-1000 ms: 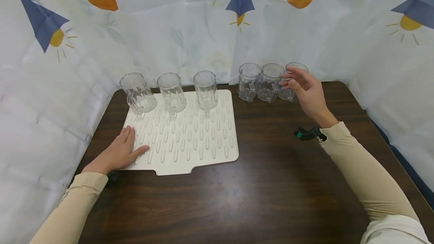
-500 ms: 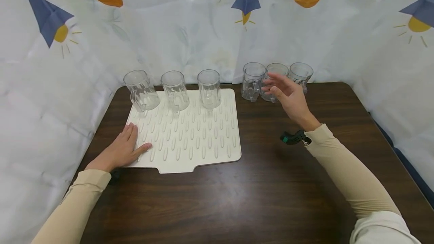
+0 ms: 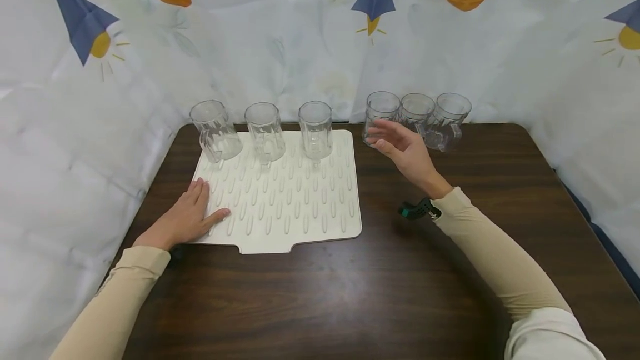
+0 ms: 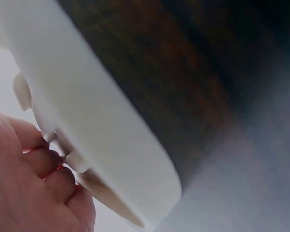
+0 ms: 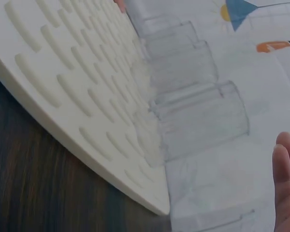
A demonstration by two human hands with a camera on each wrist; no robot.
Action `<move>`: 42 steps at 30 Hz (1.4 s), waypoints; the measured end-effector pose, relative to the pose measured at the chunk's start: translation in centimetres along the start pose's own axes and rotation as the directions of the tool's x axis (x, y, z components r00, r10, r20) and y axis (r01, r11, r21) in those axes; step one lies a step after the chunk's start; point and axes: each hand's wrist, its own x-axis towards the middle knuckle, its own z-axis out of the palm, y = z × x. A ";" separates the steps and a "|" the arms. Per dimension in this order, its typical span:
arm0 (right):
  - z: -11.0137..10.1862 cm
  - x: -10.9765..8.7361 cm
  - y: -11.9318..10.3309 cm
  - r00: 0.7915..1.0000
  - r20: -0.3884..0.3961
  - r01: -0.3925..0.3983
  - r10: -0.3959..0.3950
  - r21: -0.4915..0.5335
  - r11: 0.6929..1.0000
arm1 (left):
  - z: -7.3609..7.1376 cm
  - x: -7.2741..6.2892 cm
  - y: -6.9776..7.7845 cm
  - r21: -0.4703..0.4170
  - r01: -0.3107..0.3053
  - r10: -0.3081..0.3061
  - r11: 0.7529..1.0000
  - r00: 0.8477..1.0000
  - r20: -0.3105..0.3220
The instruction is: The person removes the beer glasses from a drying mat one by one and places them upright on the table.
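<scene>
Desk mugs: 3 clear glass mugs in a close row at the far edge. Left mug [image 3: 383, 105] straight beyond the right hand [image 3: 407, 151], its lower part hidden by the fingers; middle mug [image 3: 417, 107] behind the knuckles, partly covered; right mug [image 3: 445, 124] just to the right of the hand.

Right hand: fingers extended and slightly bent, thumb held apart, nothing gripped. Contact with the left mug cannot be told from these views.

Board: white board [image 3: 280, 204] with rows of raised oblong ribs and a tab on its near edge; lies left of the right hand and under the fingers of the left hand [image 3: 185, 215].

Left hand: fingers straight and together on the board's left margin, thumb spread to the right across the ribs; no mug held.

Board mugs: 3 more glass mugs, spaced apart along the board's far side: left [image 3: 220, 132], centre [image 3: 266, 132], right [image 3: 316, 129]. All beyond the left hand and to the left of the right hand.

Right wrist: dark strap [image 3: 417, 209] just below the hand, by the cuff of a beige sleeve [image 3: 490, 249].

Desk: dark wood-grain desk [image 3: 350, 293], under the board and the right-hand row.

Backdrop: pale printed sheet [image 3: 300, 43] behind all 6 mugs, past the 2 hands.
</scene>
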 end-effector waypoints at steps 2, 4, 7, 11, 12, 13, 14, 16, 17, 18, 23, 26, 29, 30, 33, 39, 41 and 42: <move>0.6 0.2 0.3 1.000 0.014 -0.007 0.007 -0.005 1.000 | -0.1 0.0 0.1 -0.001 0.005 -0.005 1.000 1.000 0.000; 1.2 0.3 0.5 0.999 0.025 -0.022 0.022 -0.014 1.000 | 0.0 -0.1 0.1 0.001 0.012 -0.012 1.000 1.000 0.002; 2.1 0.5 0.9 0.998 0.044 -0.050 0.050 -0.010 0.999 | 0.0 -0.1 0.1 0.000 0.018 -0.018 1.000 1.000 0.006; 3.2 0.8 1.5 0.995 0.067 -0.072 0.072 -0.002 0.997 | 0.1 -0.2 0.1 0.003 0.020 -0.020 1.000 1.000 0.005; 3.5 0.9 1.8 0.995 0.070 -0.071 0.072 -0.007 0.997 | 0.2 -0.1 0.1 0.003 0.019 -0.019 1.000 1.000 0.000; 3.8 0.9 2.0 0.995 0.072 -0.070 0.071 -0.012 0.997 | 0.2 -0.1 0.2 0.005 0.020 -0.020 1.000 1.000 -0.001; 4.0 1.0 2.2 0.995 0.075 -0.068 0.069 -0.016 0.998 | 0.2 -0.1 0.2 0.009 0.023 -0.023 1.000 1.000 -0.002; 4.6 1.1 2.8 0.995 0.080 -0.062 0.064 -0.027 0.998 | 0.3 -0.1 0.2 0.011 0.028 -0.028 1.000 1.000 -0.002; 4.8 1.2 3.0 0.995 0.081 -0.059 0.061 -0.032 0.998 | 0.3 0.0 0.2 0.014 0.030 -0.030 0.999 1.000 -0.001; 5.1 1.3 3.2 0.995 0.084 -0.057 0.060 -0.039 0.998 | 0.3 0.0 0.3 0.015 0.031 -0.031 0.999 1.000 -0.001; 6.1 1.7 4.3 0.993 0.097 -0.060 0.063 -0.038 0.997 | 0.3 0.1 0.3 0.014 0.033 -0.033 0.999 0.999 0.002; 6.6 2.1 4.8 0.993 0.103 -0.059 0.062 -0.032 0.998 | 0.2 0.0 0.4 0.012 0.032 -0.032 0.999 0.999 0.001; 6.9 2.4 5.2 0.993 0.100 -0.057 0.060 -0.035 0.998 | 0.1 0.0 0.4 0.015 0.033 -0.033 0.999 0.999 0.000; 7.0 2.5 5.3 0.993 0.100 -0.056 0.059 -0.033 0.998 | 0.1 0.0 0.5 0.015 0.034 -0.034 0.999 0.999 0.000; 7.2 2.7 5.6 0.993 0.096 -0.060 0.062 -0.019 0.998 | 0.0 0.0 0.6 0.014 0.037 -0.037 0.999 0.999 0.001; 7.8 3.1 5.8 0.995 0.086 -0.054 0.051 0.034 0.998 | -0.1 -0.1 0.8 0.008 0.038 -0.038 0.999 0.999 0.003; 8.1 3.2 6.0 0.996 0.082 -0.048 0.044 0.041 0.998 | -0.1 -0.2 0.7 0.003 0.039 -0.039 0.999 0.999 0.002; 8.1 3.2 6.0 0.996 0.081 -0.048 0.045 0.043 0.998 | -0.1 -0.2 0.7 0.002 0.039 -0.039 0.999 0.999 0.003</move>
